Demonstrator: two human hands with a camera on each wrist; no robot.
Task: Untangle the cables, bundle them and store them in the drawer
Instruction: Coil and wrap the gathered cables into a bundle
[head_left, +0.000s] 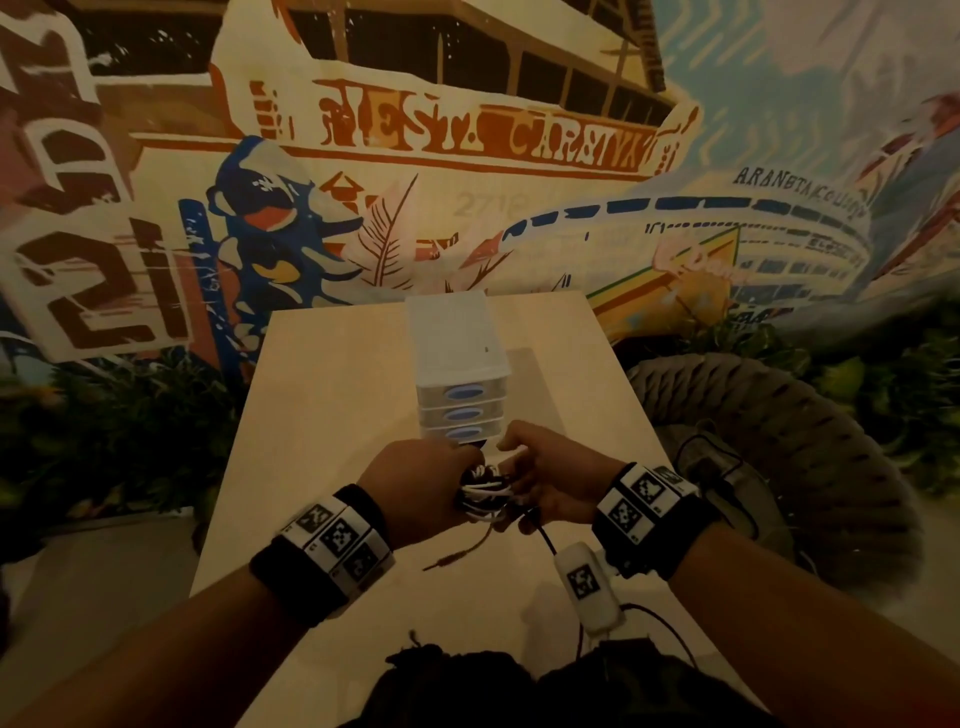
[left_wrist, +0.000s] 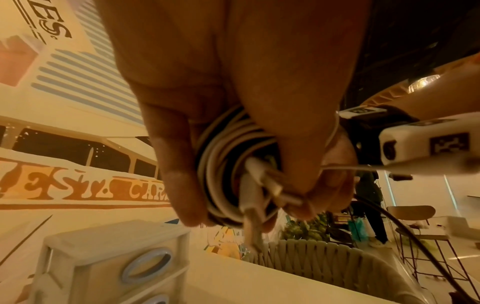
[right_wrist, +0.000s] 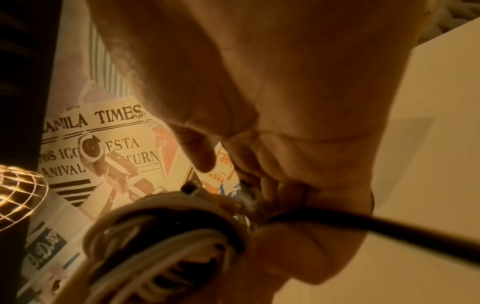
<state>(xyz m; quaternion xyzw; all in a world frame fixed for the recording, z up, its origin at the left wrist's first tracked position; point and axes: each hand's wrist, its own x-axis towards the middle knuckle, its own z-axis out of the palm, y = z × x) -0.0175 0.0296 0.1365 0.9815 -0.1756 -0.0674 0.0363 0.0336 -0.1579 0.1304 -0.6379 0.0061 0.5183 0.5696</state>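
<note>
A coiled bundle of black and white cables hangs above the table between my two hands. My left hand grips the coil, fingers and thumb curled round it, with white connector ends sticking out below. My right hand is pressed against the coil and pinches a black cable that runs out of it. A thin reddish cable end with a plug dangles under the bundle. The white drawer unit with blue handles stands just beyond my hands, its three drawers pushed in.
The beige table is narrow, with edges close on both sides. A woven chair stands to the right with a black cord lying on it. A painted mural wall and green plants lie behind the table.
</note>
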